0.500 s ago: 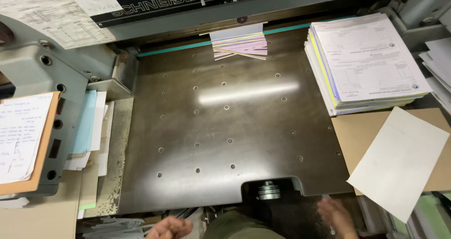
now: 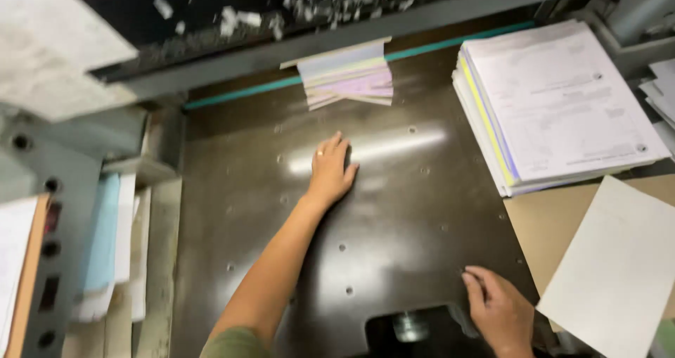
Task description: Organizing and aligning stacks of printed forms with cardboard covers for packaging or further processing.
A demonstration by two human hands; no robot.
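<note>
Two hands of mine are over the dark metal table (image 2: 394, 210) of a paper cutting machine, a flat plate with small round holes and a bright reflection near its far part. At the far edge of this table runs a green line (image 2: 232, 96) under the grey machine bar (image 2: 422, 17), and a small fanned stack of pastel sheets (image 2: 348, 77) lies there, half under the bar. On the right side of the table sits a thick pile of printed paper (image 2: 562, 105), and nearer to me a brown cardboard (image 2: 541, 224) with one white sheet (image 2: 619, 273) on it. Left of the table stand blue and white papers (image 2: 105, 238).

My left hand (image 2: 330, 171) lies flat on the table, fingers stretched and almost together (a ring is on one finger), holding nothing, near the pastel sheets but apart from them. My right hand (image 2: 499, 312) rests at the near edge of the table, fingers loosely bent, empty, beside a dark cut-out (image 2: 411, 326).
</note>
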